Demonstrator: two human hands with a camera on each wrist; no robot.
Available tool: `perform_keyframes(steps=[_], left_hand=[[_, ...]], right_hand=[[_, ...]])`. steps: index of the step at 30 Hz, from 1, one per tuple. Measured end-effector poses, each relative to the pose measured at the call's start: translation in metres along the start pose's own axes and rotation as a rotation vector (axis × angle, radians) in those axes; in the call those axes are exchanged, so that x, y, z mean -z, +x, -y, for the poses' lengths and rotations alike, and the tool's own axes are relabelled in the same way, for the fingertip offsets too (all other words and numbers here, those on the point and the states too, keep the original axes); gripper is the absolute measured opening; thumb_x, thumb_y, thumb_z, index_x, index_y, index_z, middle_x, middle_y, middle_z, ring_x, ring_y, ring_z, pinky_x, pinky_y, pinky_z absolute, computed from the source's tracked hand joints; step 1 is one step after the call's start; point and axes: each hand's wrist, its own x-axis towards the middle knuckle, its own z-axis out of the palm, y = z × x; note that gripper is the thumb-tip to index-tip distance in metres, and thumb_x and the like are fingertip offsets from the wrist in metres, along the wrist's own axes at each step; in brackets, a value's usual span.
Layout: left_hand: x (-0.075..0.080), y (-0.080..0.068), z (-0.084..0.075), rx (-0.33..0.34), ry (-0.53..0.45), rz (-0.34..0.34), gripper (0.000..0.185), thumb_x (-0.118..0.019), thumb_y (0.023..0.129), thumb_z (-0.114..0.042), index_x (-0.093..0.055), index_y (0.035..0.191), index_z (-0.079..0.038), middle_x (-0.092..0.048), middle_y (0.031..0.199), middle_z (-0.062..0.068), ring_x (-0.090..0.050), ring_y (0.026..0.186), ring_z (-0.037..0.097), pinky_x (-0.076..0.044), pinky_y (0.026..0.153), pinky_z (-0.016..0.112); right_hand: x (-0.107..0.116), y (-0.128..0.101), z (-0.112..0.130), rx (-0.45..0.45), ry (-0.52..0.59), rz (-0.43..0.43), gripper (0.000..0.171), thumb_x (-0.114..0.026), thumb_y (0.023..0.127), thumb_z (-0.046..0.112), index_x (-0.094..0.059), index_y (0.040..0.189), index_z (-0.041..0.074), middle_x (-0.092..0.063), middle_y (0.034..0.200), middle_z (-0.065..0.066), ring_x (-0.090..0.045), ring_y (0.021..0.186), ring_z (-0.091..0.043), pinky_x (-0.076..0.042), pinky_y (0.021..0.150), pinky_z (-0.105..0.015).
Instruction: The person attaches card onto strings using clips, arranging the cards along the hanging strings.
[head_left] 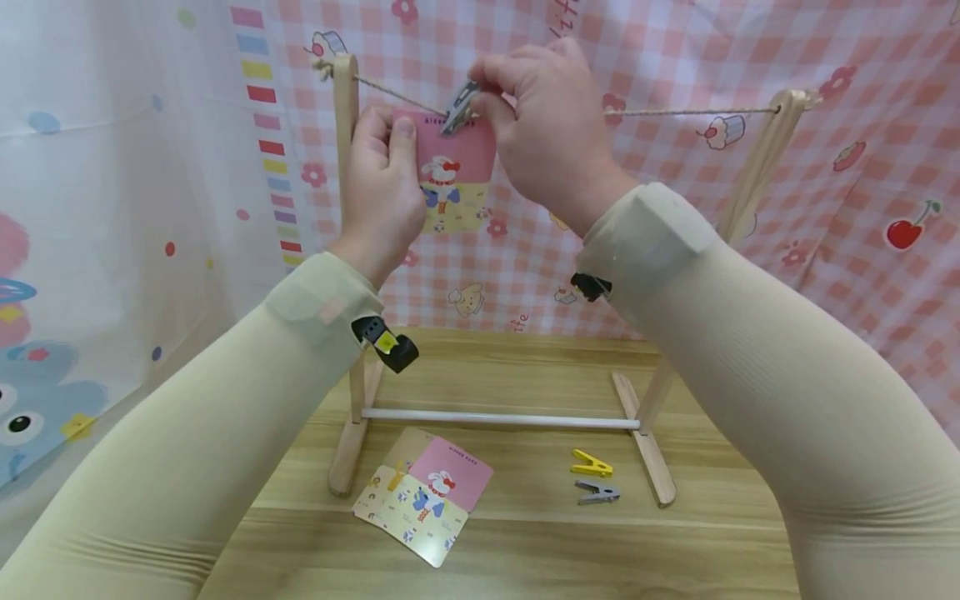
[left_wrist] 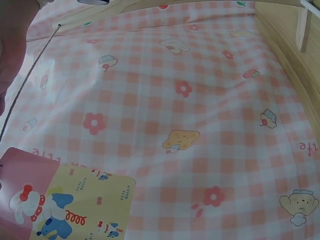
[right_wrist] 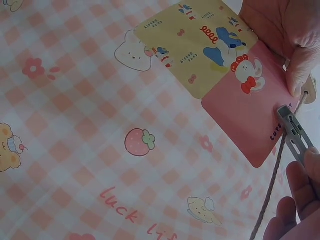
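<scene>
A pink and yellow card (head_left: pixel 453 171) with a white rabbit print hangs upright against the rope (head_left: pixel 690 111). My left hand (head_left: pixel 382 179) pinches its left edge, thumb on the front. In my right hand (head_left: pixel 551 121), thumb and fingers grip a grey clothespin (head_left: pixel 459 107). The clothespin's tip lies over the card's top edge at the rope, as the right wrist view also shows with the clothespin (right_wrist: pixel 295 131) across the card (right_wrist: pixel 240 115). In the left wrist view the card's lower part (left_wrist: pixel 90 200) shows, while much of the left hand is out of frame.
A wooden stand with a left post (head_left: pixel 345 108), right post (head_left: pixel 761 158) and white crossbar (head_left: pixel 502 418) holds the rope. Several cards (head_left: pixel 427 500) lie on the wooden table (head_left: pixel 525 542). A yellow clothespin (head_left: pixel 592 463) and another grey clothespin (head_left: pixel 597 492) lie to their right. Checked cloth (head_left: pixel 660 50) hangs behind.
</scene>
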Motion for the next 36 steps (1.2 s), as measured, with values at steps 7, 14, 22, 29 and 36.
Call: perform_keyframes(steps=[7,14,22,29,36], left_hand=[[0.001,0.002,0.009,-0.019,-0.006,0.004,0.016,-0.039,0.114,-0.031,-0.048,0.108,-0.020,-0.056,0.099,-0.002,-0.062,0.090,0.016,-0.053,0.081,0.030],[0.001,0.003,0.014,-0.034,-0.027,0.009,0.016,-0.039,0.115,-0.029,-0.049,0.107,-0.020,-0.055,0.099,-0.001,-0.058,0.087,0.015,-0.050,0.077,0.029],[0.001,0.001,0.017,-0.041,-0.045,0.020,0.014,-0.041,0.114,-0.029,-0.051,0.110,-0.019,-0.055,0.102,-0.002,-0.058,0.093,0.016,-0.049,0.081,0.029],[0.000,-0.002,0.018,-0.062,-0.072,0.013,0.012,-0.043,0.114,-0.023,-0.053,0.109,-0.017,-0.054,0.102,-0.003,-0.055,0.096,0.015,-0.048,0.084,0.029],[-0.001,-0.002,0.020,-0.084,-0.079,-0.012,0.013,-0.044,0.113,-0.020,-0.055,0.109,-0.015,-0.056,0.103,-0.004,-0.058,0.099,0.014,-0.050,0.088,0.029]], right_hand=[[-0.001,-0.002,-0.001,0.018,0.002,0.013,0.023,-0.063,0.107,0.028,-0.079,0.120,0.019,-0.077,0.122,0.004,-0.055,0.120,-0.021,-0.035,0.109,-0.031],[0.000,-0.004,-0.002,0.011,0.015,0.034,0.023,-0.062,0.107,0.028,-0.078,0.121,0.020,-0.075,0.124,0.004,-0.053,0.120,-0.021,-0.036,0.107,-0.032],[-0.001,-0.006,-0.002,0.022,0.035,0.043,0.023,-0.061,0.108,0.027,-0.078,0.121,0.019,-0.075,0.124,0.005,-0.050,0.118,-0.020,-0.035,0.102,-0.033],[-0.001,-0.007,-0.003,0.043,0.029,0.043,0.023,-0.060,0.108,0.027,-0.079,0.118,0.018,-0.075,0.123,0.004,-0.049,0.114,-0.021,-0.033,0.101,-0.033],[0.001,-0.007,-0.002,0.048,0.006,0.047,0.024,-0.060,0.108,0.025,-0.078,0.123,0.018,-0.074,0.126,0.003,-0.052,0.121,-0.023,-0.036,0.106,-0.035]])
